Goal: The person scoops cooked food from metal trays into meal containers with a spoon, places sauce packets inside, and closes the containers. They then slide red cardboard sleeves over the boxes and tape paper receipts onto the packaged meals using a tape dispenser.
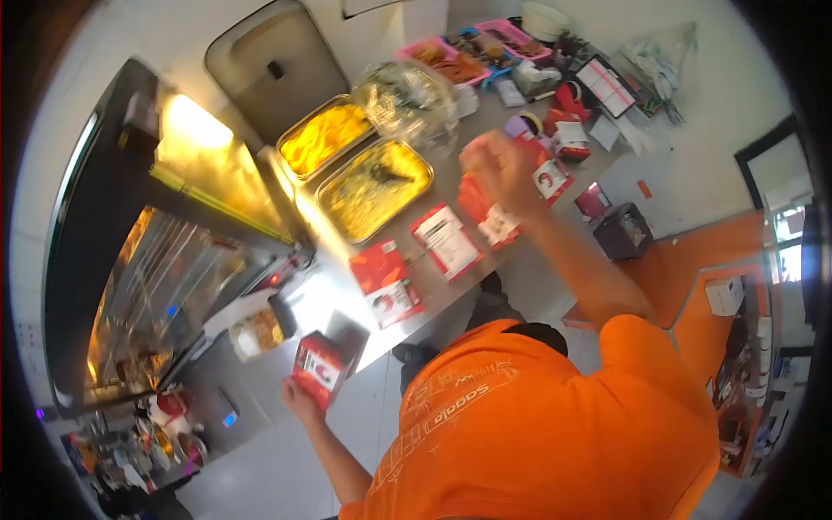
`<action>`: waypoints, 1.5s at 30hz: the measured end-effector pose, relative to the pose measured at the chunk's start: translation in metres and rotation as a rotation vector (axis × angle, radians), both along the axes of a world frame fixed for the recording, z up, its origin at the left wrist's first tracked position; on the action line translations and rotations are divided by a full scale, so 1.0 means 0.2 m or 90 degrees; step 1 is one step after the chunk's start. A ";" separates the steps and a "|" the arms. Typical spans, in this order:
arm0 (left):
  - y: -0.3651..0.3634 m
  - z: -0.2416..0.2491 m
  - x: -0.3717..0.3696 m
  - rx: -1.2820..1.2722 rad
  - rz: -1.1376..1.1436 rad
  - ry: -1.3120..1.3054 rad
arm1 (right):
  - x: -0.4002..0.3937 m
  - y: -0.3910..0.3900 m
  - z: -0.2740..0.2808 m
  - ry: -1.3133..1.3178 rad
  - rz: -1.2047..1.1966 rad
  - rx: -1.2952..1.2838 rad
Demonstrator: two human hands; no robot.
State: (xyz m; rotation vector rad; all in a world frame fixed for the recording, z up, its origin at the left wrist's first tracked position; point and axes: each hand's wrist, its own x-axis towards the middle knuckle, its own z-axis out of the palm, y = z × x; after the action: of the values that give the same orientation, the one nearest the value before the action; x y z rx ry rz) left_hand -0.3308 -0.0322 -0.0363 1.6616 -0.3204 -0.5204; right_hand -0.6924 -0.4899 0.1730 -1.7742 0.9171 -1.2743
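My left hand, fingers closed, grips a red box with a white label at the counter's front edge. My right hand is above the counter, its fingers curled and blurred by motion. Right under it lies a red and white packet, partly covered by the hand; what the fingers hold, if anything, I cannot tell. More red and white packets lie in a row to the left, one mostly white and one mostly red. Another packet is just right of the hand.
Behind the packets, two metal trays hold yellow food and a yellow mix with a dark utensil. A clear plastic bag and pink baskets stand farther back. A lit glass display case is at left, a dark bin at right.
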 end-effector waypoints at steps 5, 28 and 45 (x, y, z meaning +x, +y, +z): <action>-0.31 0.36 -0.38 -0.029 -0.041 0.090 | -1.12 -1.04 -0.29 0.420 -0.347 -0.049; -1.18 0.64 -1.28 0.056 -0.089 0.038 | -1.26 -1.12 -0.99 0.169 -0.140 0.376; -1.12 0.97 -1.26 0.225 -0.205 0.008 | -1.06 -1.00 -0.63 0.257 -0.148 0.097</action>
State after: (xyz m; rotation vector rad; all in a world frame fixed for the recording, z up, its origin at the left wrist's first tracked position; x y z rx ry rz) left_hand -0.5824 -0.2556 0.1573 1.9583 -0.5149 -0.8672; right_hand -0.9046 -0.6898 0.0461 -1.8755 1.4432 -0.9648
